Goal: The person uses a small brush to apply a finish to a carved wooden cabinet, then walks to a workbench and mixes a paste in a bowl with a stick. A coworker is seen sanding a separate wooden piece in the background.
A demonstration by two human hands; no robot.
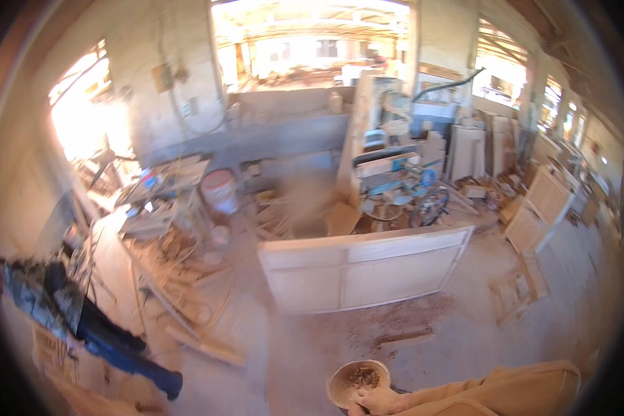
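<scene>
You stand in a big open-sided carpentry workshop, daylight flooding in from the top of the frame. In the centre, a long pale wooden cabinet frame [364,267] stands on edge on the dusty floor [270,347], likely propped there to keep its panelled face reachable. Behind it, centre-right, sits a blue woodworking machine [399,187] with a wheel; at far right more panelled pieces [541,208] lean or lie about. Centre-left, a cluttered workbench [163,184] and a red-and-white bucket [218,188]; offcuts and shavings lie around them. At lower left another person [76,315] in dark trousers walks on the floor. At the bottom edge, your right hand [376,401] comes in on a tan sleeve, fingers curled over the near rim of a round bowl [357,381] holding wood shavings — gripped at the rim, it seems, so the bowl rides level and spills nothing. Your left hand is outside the frame, so I cannot tell its state.
</scene>
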